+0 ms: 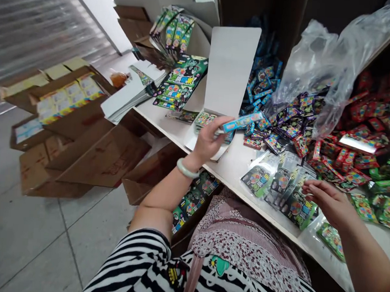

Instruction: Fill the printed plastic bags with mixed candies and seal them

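My left hand [211, 138], with a pale green bangle on its wrist, is closed on a stack of small blue packets [242, 121] held over an open white cardboard box [230, 69] that has colourful packets [204, 119] inside. My right hand [326, 198] hovers with fingers loosely curled over a fanned row of clear-bagged toy packs [279, 185] near the front edge of the white table [233, 165]. It touches the top of one pack; I cannot tell if it grips it.
Heaps of blue packets [262, 82], purple packets [292, 120] and red packets [362, 128] cover the table's back, under a crumpled clear plastic bag [320, 61]. Green packs [178, 82] are stacked at the far end. Flattened brown cartons [83, 153] lie on the tiled floor at the left.
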{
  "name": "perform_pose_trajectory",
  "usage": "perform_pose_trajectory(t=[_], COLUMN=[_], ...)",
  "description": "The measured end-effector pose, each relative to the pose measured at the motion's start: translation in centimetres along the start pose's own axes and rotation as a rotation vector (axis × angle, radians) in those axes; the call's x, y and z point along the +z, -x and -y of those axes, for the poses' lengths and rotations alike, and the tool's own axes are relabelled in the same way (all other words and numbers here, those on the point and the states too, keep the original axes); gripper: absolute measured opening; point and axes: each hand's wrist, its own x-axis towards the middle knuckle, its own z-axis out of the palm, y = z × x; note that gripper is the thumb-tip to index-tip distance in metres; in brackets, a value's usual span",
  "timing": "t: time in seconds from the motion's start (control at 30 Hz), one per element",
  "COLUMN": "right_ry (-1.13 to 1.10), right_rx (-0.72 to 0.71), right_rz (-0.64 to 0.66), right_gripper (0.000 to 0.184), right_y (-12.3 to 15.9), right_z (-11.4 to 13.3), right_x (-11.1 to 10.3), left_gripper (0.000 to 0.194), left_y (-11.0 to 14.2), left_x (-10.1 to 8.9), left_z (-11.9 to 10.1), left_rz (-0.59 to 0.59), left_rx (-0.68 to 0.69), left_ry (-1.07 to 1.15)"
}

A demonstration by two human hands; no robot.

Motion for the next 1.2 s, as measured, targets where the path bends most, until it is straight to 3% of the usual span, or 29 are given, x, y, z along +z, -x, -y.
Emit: perform_pose_trajectory(t=[0.07,0.17,0.27,0.33,0.43,0.5,0.57,0.63,0.7,0.77,0.87,1.07,1.2], right_ry=[0.052,0.118,0.173,0.237,0.449,0.667,0.883,1.061,1.177,1.227,1.242,1.21,1.227], right_rx=[-0.036,-0.042,-0.071,-0.116,-0.241,-0.353,-0.455,-0.461,-0.392,-0.34,-0.297,-0.287,-0.272], right_rz=[-0.024,0.039,0.078,0.058,-0.061,-0.176,-0.224,-0.146,-0.106,-0.095,-0.083,-0.095,-0.092], right_gripper=[0.054,0.058,0.057,0.055,0.05,0.046,0.048,0.066,0.087,0.1,0.103,0.079,0.09], right_y=[0.1,0.6,1.2,0.9,-0.7,-2.2,-4.0,-5.6,-6.9,-7.5,-7.5,-6.6,-6.4], right_z=[-0.7,-1.6,-2.7,-3.5,-4.2,-4.1,-3.8,-3.4,-3.2,-3.1,-3.1,-2.9,-2.6], right_x=[0.3,1.0,0.6,-0.5,-2.4,-3.2,-3.2,-2.7,-2.1,-1.7,-1.6,-1.7,-1.6], left_gripper=[0.032,0.04,0.056,0.065,0.068,0.066,0.063,0.064,0.069,0.078,0.073,0.053,0.059], left_y=[-2.2,-2.8,-1.3,-0.3,1.1,2.6,4.7,7.0,8.7,9.5,9.2,8.8,9.5], left_x=[-0.8,-0.4,0.0,0.1,1.8,5.0,9.3,13.7,17.2,19.3,19.8,17.8,17.6], left_z=[3.9,8.7,11.3,11.5,9.2,6.0,1.6,-2.9,-6.4,-8.2,-8.5,-8.0,-8.3], left_rz=[0.059,0.231,0.464,0.543,0.418,0.375,0.549,0.772,0.898,0.947,0.99,0.989,0.989], left_rx=[0.067,-0.075,-0.177,-0.198,-0.214,-0.153,-0.018,0.056,0.036,-0.036,-0.089,-0.088,-0.094], left_ry=[-0.252,-0.494,-0.541,-0.531,-0.526,-0.445,-0.251,-0.106,-0.092,-0.151,-0.225,-0.272,-0.267])
